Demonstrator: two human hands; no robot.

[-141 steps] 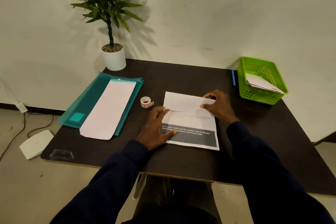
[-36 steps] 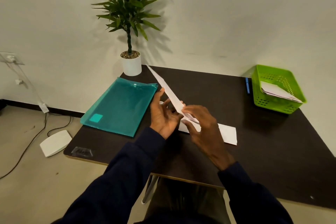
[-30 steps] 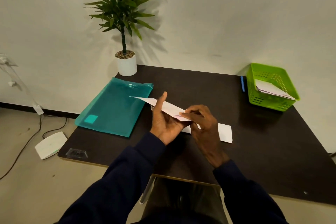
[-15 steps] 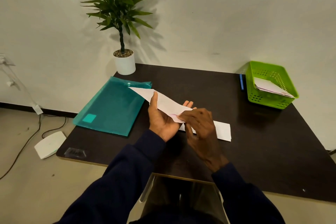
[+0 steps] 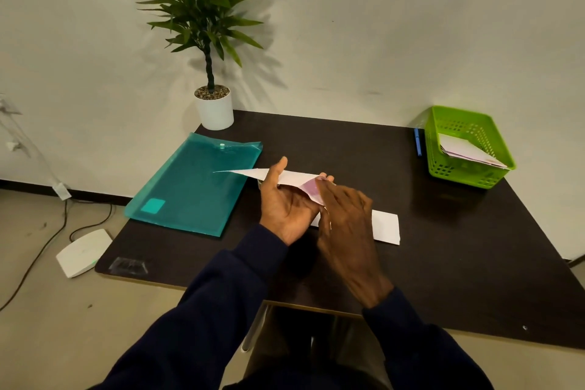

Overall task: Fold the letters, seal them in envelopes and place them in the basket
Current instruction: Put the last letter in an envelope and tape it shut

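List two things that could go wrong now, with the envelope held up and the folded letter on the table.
1. The envelope lies in the left hand with just the thumb over it; this loose grip may let it slip.
2. The right hand is at the pink-lined flap end; the flap could crease or tear.

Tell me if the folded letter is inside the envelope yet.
No, the folded letter lies on the table while the left hand holds the envelope.
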